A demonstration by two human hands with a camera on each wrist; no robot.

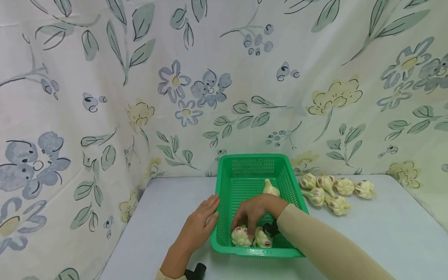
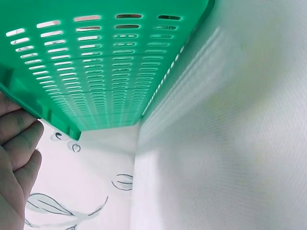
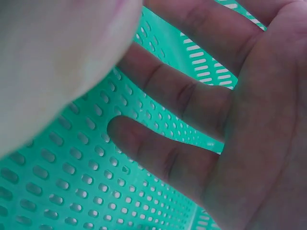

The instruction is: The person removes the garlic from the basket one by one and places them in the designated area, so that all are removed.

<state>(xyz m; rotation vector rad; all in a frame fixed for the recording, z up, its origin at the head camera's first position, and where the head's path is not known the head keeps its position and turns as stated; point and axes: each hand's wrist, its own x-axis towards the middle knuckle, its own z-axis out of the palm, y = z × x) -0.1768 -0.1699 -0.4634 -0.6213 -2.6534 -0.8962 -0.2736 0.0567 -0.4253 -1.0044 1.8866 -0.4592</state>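
A green perforated plastic basket (image 1: 257, 252) stands on the table. My left hand (image 1: 199, 223) rests against its left rim with straight fingers; in the left wrist view, fingertips (image 2: 29, 129) touch the rim from outside. Reaching down inside the basket, my right hand (image 1: 254, 209) holds a garlic bulb (image 1: 241, 237) near the front left corner, thumb and fingers on either side. Just right of it lies a second garlic bulb (image 1: 263, 238), and a third garlic bulb (image 1: 271, 189) sits farther back. A blurred pale bulb (image 3: 57, 57) partly hides the fingertips in the right wrist view.
Right of the basket, several garlic bulbs (image 1: 344, 186) lie grouped on the white table (image 1: 381, 233). A floral curtain (image 1: 245, 77) hangs behind the table and along its left side. The basket's back end stands close to that curtain.
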